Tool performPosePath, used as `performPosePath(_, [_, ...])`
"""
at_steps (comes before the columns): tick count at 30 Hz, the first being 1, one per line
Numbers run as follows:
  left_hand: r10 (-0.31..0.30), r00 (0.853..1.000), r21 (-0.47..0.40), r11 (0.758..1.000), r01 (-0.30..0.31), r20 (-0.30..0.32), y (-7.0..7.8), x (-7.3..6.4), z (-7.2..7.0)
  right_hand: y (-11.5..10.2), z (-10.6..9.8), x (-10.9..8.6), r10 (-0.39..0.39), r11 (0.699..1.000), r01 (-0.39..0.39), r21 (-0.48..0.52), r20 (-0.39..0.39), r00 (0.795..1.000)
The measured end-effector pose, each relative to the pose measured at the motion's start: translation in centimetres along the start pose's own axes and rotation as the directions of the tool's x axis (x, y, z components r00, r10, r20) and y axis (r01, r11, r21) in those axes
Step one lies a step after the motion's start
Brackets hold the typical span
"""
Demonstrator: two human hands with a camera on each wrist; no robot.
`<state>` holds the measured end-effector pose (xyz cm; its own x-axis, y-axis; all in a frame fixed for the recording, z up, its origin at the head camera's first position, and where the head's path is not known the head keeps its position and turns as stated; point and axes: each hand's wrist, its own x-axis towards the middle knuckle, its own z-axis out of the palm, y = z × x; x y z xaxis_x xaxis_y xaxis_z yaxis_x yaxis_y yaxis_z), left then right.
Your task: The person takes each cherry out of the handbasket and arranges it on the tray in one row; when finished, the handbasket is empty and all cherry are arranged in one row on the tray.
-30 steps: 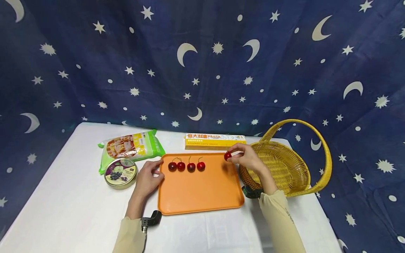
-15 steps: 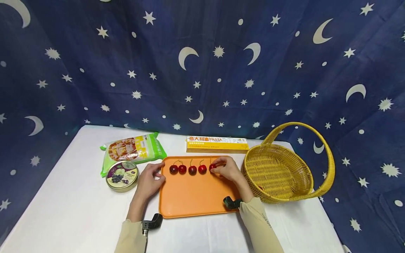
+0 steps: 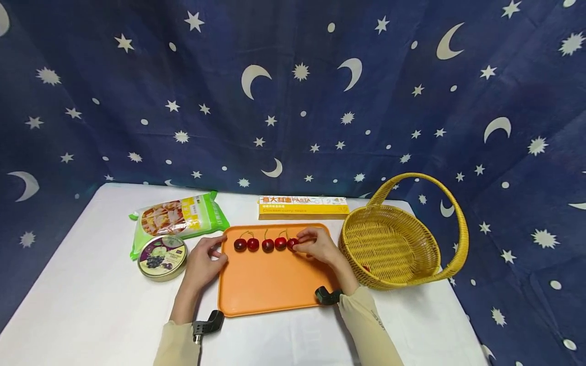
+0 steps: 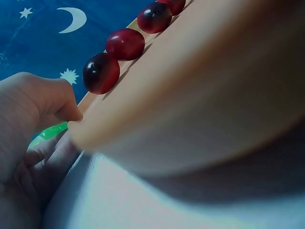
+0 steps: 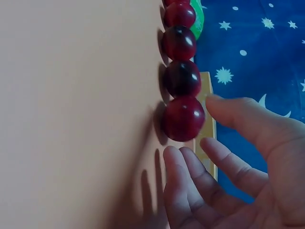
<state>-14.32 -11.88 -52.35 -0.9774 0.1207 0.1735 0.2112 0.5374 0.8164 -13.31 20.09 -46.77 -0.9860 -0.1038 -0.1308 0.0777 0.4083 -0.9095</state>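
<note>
Several dark red cherries with stems form a row near the far edge of an orange tray (image 3: 274, 284). My left hand (image 3: 203, 259) pinches the tray's left rim near its far corner; the left wrist view shows one fingertip on the rim and other fingers below. Over the tray's far right part, my right hand (image 3: 320, 246) is at the rightmost cherry (image 5: 183, 119). Its thumb and fingers are spread around that cherry, with small gaps visible in the right wrist view. The cherry rests on the tray against its neighbour (image 5: 182, 78).
A yellow wicker basket (image 3: 389, 277) with a tall handle stands right of the tray, a small red thing inside. Behind the tray lies a pasta box (image 3: 302, 208). To the left are a green food bag (image 3: 178, 216) and a round tin (image 3: 162, 256).
My right hand has carried a cherry leftward from the tray's far right corner, set it at the row's right end and loosened its fingers. My left hand keeps its hold on the tray.
</note>
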Motion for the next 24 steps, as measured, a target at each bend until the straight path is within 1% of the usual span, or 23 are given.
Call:
performPosePath(1, [-0.002, 1.0, -0.003, 1.0, 0.002, 0.001, 0.0, 0.0, -0.1, 0.4, -0.1, 0.2, -0.003, 1.0, 0.002, -0.003, -0.008, 1.0])
performPosePath(2, [-0.002, 1.0, -0.003, 1.0, 0.002, 0.003, 0.0, 0.0, -0.1, 0.3, -0.3, 0.1, -0.016, 1.0, 0.016, -0.009, -0.018, 1.0])
performPosePath(4, [0.002, 1.0, -0.006, 1.0, -0.002, 0.002, -0.1, 0.0, -0.2, -0.2, -0.9, -0.2, -0.053, 0.998, 0.052, -0.019, -0.035, 0.998])
performPosePath(6, [0.003, 1.0, -0.009, 1.0, -0.003, 0.001, 0.0, 0.1, -0.2, -0.9, -2.0, -0.6, -0.096, 0.995, 0.095, -0.034, -0.049, 0.994])
performPosePath(8, [-0.001, 1.0, -0.009, 1.0, 0.001, 0.003, -0.1, 0.1, -0.2, -1.9, -3.6, -1.0, -0.123, 0.992, 0.121, -0.044, -0.059, 0.991])
performPosePath(11, [-0.011, 1.0, -0.012, 1.0, 0.011, 0.006, -0.1, 0.0, -0.2, -3.3, -6.5, -1.9, -0.117, 0.992, 0.113, -0.064, -0.068, 0.991])
performPosePath(14, [-0.015, 1.0, -0.017, 1.0, 0.015, 0.007, -0.1, 0.0, -0.2, -4.0, -9.6, -2.5, -0.1, 0.991, 0.093, -0.096, -0.079, 0.992])
performPosePath(16, [-0.021, 1.0, -0.019, 1.0, 0.021, 0.009, -0.1, 0.0, -0.2, -4.0, -11.6, -2.9, -0.07, 0.992, 0.061, -0.113, -0.081, 0.994])
performPosePath(19, [-0.026, 1.0, -0.018, 0.999, 0.026, 0.013, -0.2, 0.1, -0.1, -3.4, -13.8, -3.4, 0.019, 0.99, -0.029, -0.138, -0.073, 0.997])
performPosePath(22, [-0.028, 0.999, -0.013, 1.0, 0.029, 0.015, -0.3, 0.1, -0.1, -2.6, -15.1, -3.4, 0.116, 0.979, -0.12, -0.167, -0.035, 0.993])
performPosePath(24, [-0.032, 0.999, -0.009, 0.999, 0.032, 0.012, -0.3, 0.1, -0.2, -2.0, -15.5, -3.3, 0.173, 0.966, -0.166, -0.196, 0.017, 0.985])
